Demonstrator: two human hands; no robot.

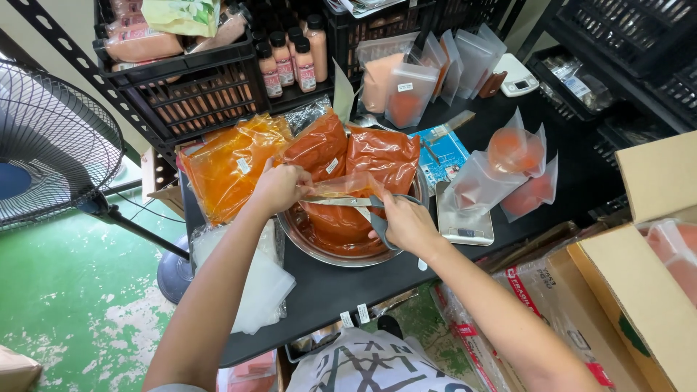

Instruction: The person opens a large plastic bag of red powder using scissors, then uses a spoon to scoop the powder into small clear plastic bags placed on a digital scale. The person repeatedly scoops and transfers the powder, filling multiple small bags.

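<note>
Over the metal bowl (319, 250) near the counter's (341, 287) front edge, the left hand (279, 189) pinches a bag of orange powder (341, 210) by its top; the right hand (406, 225) grips scissors (363, 203), blades across that top.

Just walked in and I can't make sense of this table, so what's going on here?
A person stands at a black table and cuts open a clear bag of orange-red powder over a metal bowl. The left hand pinches the bag's top edge, and the right hand works a pair of scissors across it. Three more full bags of the powder lean behind the bowl. A small scale sits to the right, beside filled pouches.
</note>
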